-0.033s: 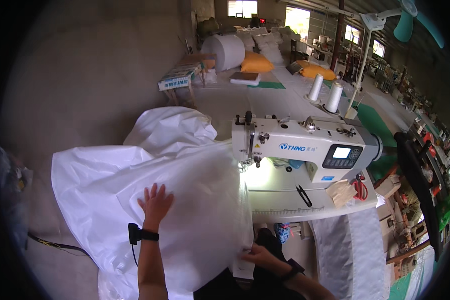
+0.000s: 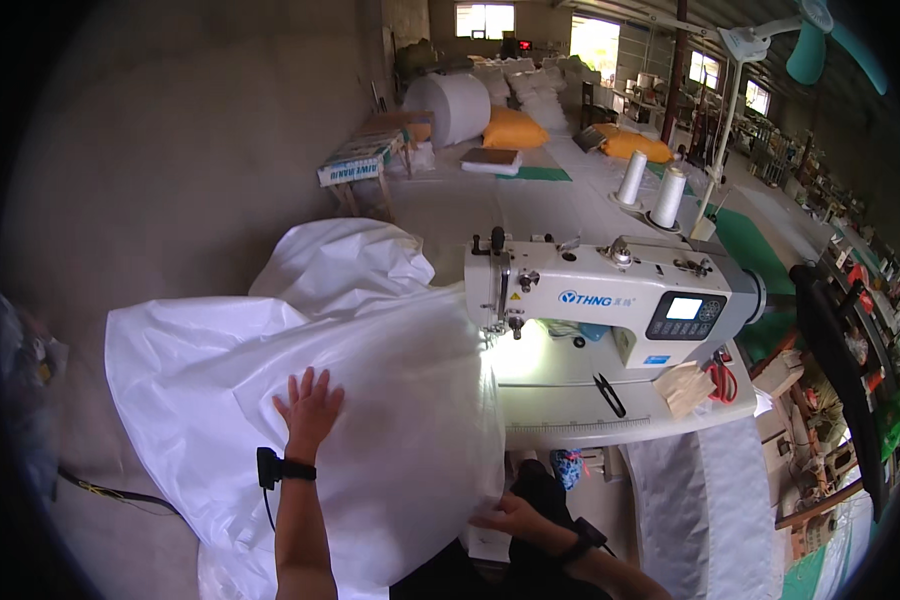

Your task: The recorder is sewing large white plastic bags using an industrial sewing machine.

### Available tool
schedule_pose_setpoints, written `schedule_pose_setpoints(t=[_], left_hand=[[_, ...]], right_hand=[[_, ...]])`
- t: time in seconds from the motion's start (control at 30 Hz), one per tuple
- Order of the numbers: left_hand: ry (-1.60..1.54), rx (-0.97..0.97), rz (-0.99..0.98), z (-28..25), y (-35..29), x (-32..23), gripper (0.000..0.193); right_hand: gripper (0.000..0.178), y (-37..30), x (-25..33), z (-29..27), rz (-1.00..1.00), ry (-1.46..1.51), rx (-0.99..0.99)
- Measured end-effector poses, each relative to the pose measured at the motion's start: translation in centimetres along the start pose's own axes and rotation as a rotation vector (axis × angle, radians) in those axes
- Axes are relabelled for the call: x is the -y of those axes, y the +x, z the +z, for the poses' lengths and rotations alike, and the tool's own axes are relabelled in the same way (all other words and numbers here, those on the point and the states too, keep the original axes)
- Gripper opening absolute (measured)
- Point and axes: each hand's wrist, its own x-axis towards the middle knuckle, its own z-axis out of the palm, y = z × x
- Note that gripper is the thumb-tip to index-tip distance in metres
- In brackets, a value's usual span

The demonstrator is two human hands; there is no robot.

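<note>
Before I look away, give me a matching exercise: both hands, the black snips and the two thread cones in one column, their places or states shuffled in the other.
Column one:
1. Left hand
2. Right hand
3. Black snips
4. Thread cones

Column two:
A. Standing beyond the arm of the sewing machine
B. Fingers spread on top of the white sheet
C. Lying on the machine's pale bed
D. At the sheet's right-hand edge

Right pairs: 1-B, 2-D, 3-C, 4-A.

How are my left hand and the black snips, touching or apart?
Apart; the head view shows white sheet and tabletop between left hand and black snips.
</note>
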Motion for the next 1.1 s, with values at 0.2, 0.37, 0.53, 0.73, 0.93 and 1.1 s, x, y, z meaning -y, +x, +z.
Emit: schedule_pose_setpoints(t=[0.2, 0.37, 0.53, 0.73, 0.93, 1.1], left_hand=[[-0.067, 0.109, 0.082, 2.2, 10.2, 0.4, 0.057], [-0.016, 0.212, 0.099, 1.8, 15.6, -1.5, 0.059], [-0.385, -0.055, 0.490, -2.2, 4.8, -3.0, 0.034], [-0.493, -0.116, 0.537, -6.3, -18.5, -6.8, 0.033], [-0.226, 0.024, 0.328, -5.4, -27.1, -5.0, 0.046], [-0.191, -0.133, 0.308, -3.4, -30.4, -3.7, 0.044]], right_hand=[[0.039, 6.6, -2.9, 4.1, -0.156, -0.281, -0.078], [0.036, 2.9, 1.4, 6.3, 0.079, 0.491, 0.344], [0.063, 0.7, 2.0, 4.3, -0.356, 0.216, 0.187], [0.053, 1.3, -1.9, 8.4, 0.089, -0.311, 0.237], [0.039, -5.1, 0.6, 12.3, 0.135, 0.698, 0.555], [0.045, -9.1, 1.5, 9.7, 0.402, 0.521, 0.349]])
